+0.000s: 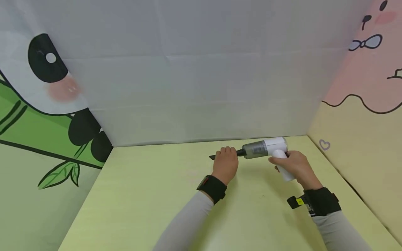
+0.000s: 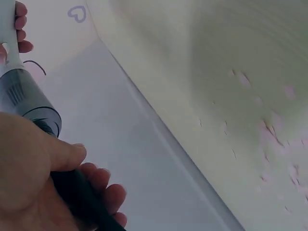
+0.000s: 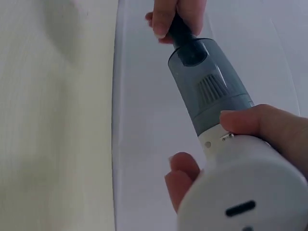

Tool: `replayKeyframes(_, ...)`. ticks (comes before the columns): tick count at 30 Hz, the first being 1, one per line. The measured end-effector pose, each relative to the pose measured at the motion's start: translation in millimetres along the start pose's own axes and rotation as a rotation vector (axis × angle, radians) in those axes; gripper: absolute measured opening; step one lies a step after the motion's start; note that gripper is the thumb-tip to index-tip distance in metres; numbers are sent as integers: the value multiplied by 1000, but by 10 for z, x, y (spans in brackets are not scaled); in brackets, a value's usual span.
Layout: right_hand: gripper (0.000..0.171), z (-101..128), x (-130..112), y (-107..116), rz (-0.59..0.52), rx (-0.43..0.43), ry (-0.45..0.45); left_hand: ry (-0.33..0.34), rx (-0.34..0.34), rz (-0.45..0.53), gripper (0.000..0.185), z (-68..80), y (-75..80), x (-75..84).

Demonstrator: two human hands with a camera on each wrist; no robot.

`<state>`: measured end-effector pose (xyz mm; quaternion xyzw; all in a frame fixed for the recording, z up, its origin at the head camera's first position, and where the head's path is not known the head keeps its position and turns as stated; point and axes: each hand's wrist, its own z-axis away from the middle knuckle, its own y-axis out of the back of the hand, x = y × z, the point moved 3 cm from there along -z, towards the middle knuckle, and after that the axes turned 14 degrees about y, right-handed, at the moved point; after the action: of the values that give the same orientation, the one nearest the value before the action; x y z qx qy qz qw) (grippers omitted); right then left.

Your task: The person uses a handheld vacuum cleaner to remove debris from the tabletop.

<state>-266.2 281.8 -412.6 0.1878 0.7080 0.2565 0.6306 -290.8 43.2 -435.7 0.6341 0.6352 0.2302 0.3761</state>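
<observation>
A white handheld vacuum cleaner (image 1: 275, 144) with a smoky see-through dust cup (image 1: 255, 150) is held level above the table, its front end toward the left. My left hand (image 1: 225, 163) grips the black nozzle (image 1: 241, 152), fingers wrapped round it; the flat tip pokes out past the hand. In the left wrist view the thumb and fingers of the left hand (image 2: 43, 168) close round the black nozzle (image 2: 79, 197). My right hand (image 1: 295, 167) holds the white handle (image 1: 284, 170). The right wrist view shows the right thumb (image 3: 245, 120) on the white body by the dust cup (image 3: 211, 82).
The pale yellow table (image 1: 141, 202) stretches beneath both hands. A grey-white wall (image 1: 188, 87) rises along its back edge, a panel with a green cartoon print (image 1: 41, 122) on the left, and a pink and yellow panel (image 1: 361, 139) on the right.
</observation>
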Motion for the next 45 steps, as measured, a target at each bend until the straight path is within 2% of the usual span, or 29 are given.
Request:
replayKeyframes(4,61,198,18,232,269,28,50,16,-53,62,17,36,111,311)
replayKeyframes(7,58,364,61,327,390,19,87,34,-106,68,18,116,228,537)
replayKeyframes(13,51,629,199,391,445,-13,102,55,-247,10,20,257,329,848)
replayKeyframes(20,44,682,342,404,469,-26,94,61,-247,-1,19,275,360,940)
replayKeyframes(27,51,599,448,384,446,-25,73,41,-352,18,19,287,173,984)
replayKeyframes(30,52,571,502,375,436,-17,47,62,-392,22,21,258,62,1041)
replayKeyframes(33,55,567,571,372,423,-17,7,86,-429,-18,24,242,-80,1144)
replayKeyframes(39,55,617,703,426,444,-11,-57,54,-464,-68,27,257,-288,1409)
replayKeyframes(45,57,569,784,378,434,-10,-54,78,-508,-55,27,246,-368,1456)
